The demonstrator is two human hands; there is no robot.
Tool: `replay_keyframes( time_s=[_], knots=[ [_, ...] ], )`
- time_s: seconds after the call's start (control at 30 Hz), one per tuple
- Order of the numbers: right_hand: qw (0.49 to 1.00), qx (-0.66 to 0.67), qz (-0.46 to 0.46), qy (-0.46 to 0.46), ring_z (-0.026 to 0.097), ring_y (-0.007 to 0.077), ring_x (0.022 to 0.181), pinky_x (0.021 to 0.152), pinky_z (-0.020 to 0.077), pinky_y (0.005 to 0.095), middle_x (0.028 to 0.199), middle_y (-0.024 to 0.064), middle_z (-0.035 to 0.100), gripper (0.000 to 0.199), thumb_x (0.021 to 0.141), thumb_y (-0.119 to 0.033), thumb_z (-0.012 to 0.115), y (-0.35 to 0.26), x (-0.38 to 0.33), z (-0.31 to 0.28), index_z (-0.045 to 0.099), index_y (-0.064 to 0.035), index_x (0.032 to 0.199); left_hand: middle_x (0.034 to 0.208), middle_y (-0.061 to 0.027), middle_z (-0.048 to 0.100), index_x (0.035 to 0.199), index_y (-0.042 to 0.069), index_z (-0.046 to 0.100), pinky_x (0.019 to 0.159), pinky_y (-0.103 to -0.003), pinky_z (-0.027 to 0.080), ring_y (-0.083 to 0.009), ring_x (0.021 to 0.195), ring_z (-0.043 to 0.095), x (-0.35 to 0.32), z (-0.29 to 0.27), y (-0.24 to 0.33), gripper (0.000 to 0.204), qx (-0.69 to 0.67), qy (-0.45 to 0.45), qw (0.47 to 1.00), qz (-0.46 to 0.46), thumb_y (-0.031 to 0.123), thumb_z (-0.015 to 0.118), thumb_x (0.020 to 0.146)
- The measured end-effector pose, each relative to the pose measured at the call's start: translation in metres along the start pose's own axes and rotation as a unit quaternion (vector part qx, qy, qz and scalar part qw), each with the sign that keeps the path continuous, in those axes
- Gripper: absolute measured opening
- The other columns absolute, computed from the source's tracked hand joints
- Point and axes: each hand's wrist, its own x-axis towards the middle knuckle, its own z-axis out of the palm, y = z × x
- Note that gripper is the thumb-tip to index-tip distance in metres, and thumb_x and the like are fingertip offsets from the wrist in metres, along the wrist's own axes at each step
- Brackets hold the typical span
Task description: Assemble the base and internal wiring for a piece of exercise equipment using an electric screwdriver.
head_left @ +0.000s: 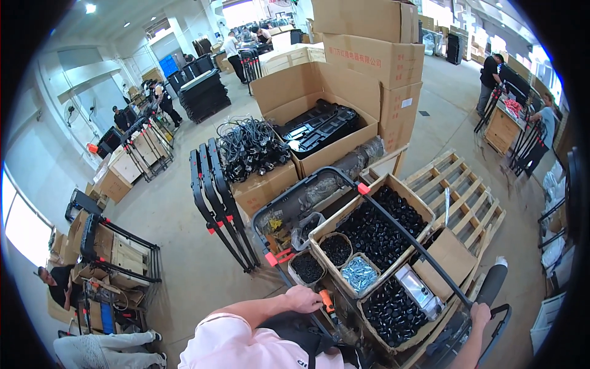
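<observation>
Left hand (pixel 303 299) grip wraps orange tool (pixel 327 302); right hand (pixel 480 315) grip clasps frame bar (pixel 405 234).

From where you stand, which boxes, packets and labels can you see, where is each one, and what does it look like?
Stacked cardboard boxes: top centre, brown, red print and a small white label on one side.
Open carton: below the stack, brown, holding black moulded parts.
Carton of black cables: left of it, brown.
Shallow carton of black caps: centre right.
Clear bag of silver screws: at that carton's near corner.
Closed small carton: right, plain brown.
</observation>
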Motion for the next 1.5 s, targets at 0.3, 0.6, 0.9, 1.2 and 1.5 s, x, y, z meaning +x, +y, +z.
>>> replay_keyframes(
  time_s=[0.3, 0.6, 0.9, 1.2, 1.5],
  knots=[
    [0.991, 0.053, 0.018, 0.119, 0.075, 0.0443, 0.090, 0.082, 0.0595, 0.0550, 0.090, 0.0244, 0.076, 0.043, 0.097, -0.042, 0.067, -0.051, -0.096, 0.031, 0.074, 0.0001, 0.092, 0.089, -0.0159, 0.070, 0.088, 0.009, 0.072, 0.077, -0.051, 0.056, -0.0384, 0.088, 0.069, 0.028, -0.099, -0.067, 0.028, -0.058, 0.248, 0.961, 0.108, 0.034, 0.065, 0.097],
    [0.961, 0.121, -0.039, -0.245, 0.063, 0.0453, 0.124, 0.101, 0.0522, 0.0524, 0.136, 0.0258, 0.068, 0.058, 0.107, -0.049, 0.058, -0.235, -0.330, -0.014, 0.067, -0.0016, 0.139, 0.100, -0.0206, 0.075, 0.097, 0.006, 0.077, 0.087, -0.052, 0.057, -0.0422, 0.098, 0.072, 0.055, -0.404, -0.328, 0.031, -0.013, 0.596, 0.777, -0.201, 0.032, 0.061, 0.098],
    [0.950, 0.164, 0.068, -0.257, 0.061, 0.0428, 0.126, 0.107, 0.0503, 0.0539, 0.139, 0.0238, 0.066, 0.057, 0.108, -0.046, 0.058, -0.367, -0.452, -0.068, 0.063, -0.0003, 0.142, 0.133, -0.0171, 0.074, 0.124, 0.005, 0.078, 0.102, -0.046, 0.057, -0.0358, 0.125, 0.070, 0.116, -0.516, -0.411, 0.046, -0.055, 0.368, 0.847, -0.378, 0.040, 0.062, 0.099],
    [0.952, 0.160, 0.105, -0.238, 0.057, 0.0429, 0.134, 0.112, 0.0471, 0.0535, 0.147, 0.0224, 0.062, 0.059, 0.108, -0.045, 0.057, -0.407, -0.481, -0.112, 0.060, -0.0019, 0.147, 0.111, -0.0162, 0.078, 0.110, 0.000, 0.079, 0.086, -0.043, 0.059, -0.0314, 0.103, 0.075, 0.123, -0.520, -0.472, 0.037, -0.224, 0.355, 0.837, -0.351, 0.030, 0.072, 0.089],
    [0.970, 0.183, 0.035, -0.156, 0.064, 0.0426, 0.118, 0.102, 0.0517, 0.0516, 0.125, 0.0234, 0.067, 0.053, 0.097, -0.046, 0.065, -0.398, -0.470, -0.065, 0.069, -0.0036, 0.129, 0.076, -0.0038, 0.065, 0.094, 0.001, 0.068, 0.049, -0.036, 0.050, -0.0166, 0.059, 0.064, 0.086, -0.512, -0.464, 0.017, -0.660, 0.375, 0.645, -0.093, 0.018, 0.072, 0.094]
  ],
)
